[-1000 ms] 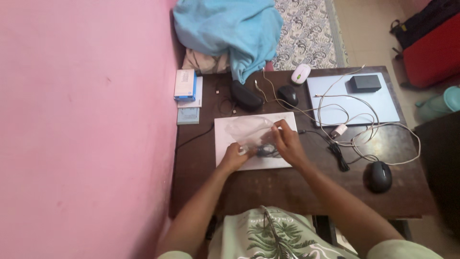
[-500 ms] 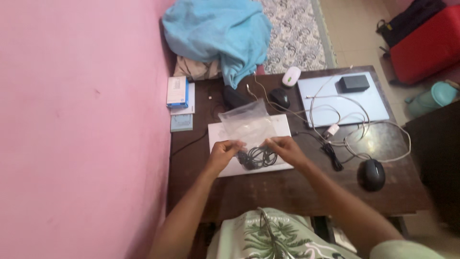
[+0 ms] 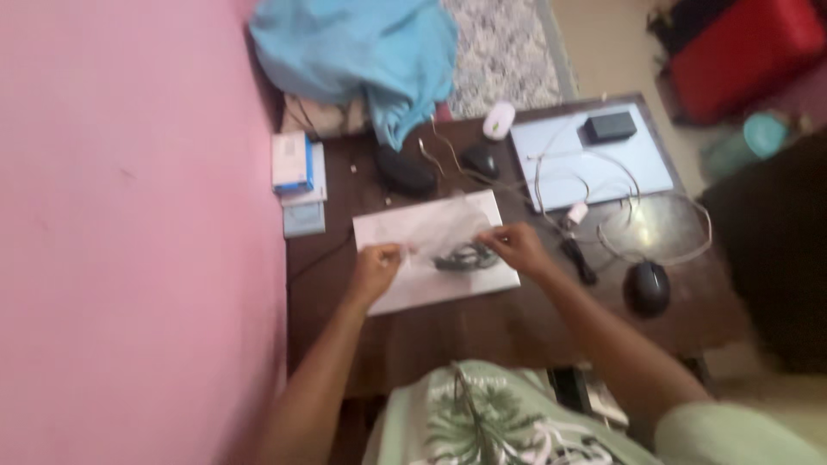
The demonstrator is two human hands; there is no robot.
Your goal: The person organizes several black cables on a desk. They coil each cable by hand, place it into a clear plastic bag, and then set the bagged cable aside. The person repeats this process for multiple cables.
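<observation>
Hands have spread apart, left and right pinching the clear bag, coiled cable between

Clear bag with coiled black cable

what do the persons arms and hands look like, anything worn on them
Both arms are bare from the short sleeves down, and the left hand and right hand show no gloves. The picture is too blurred to tell rings or a watch. The shirt is pale green with a dark green palm-leaf print.
</observation>
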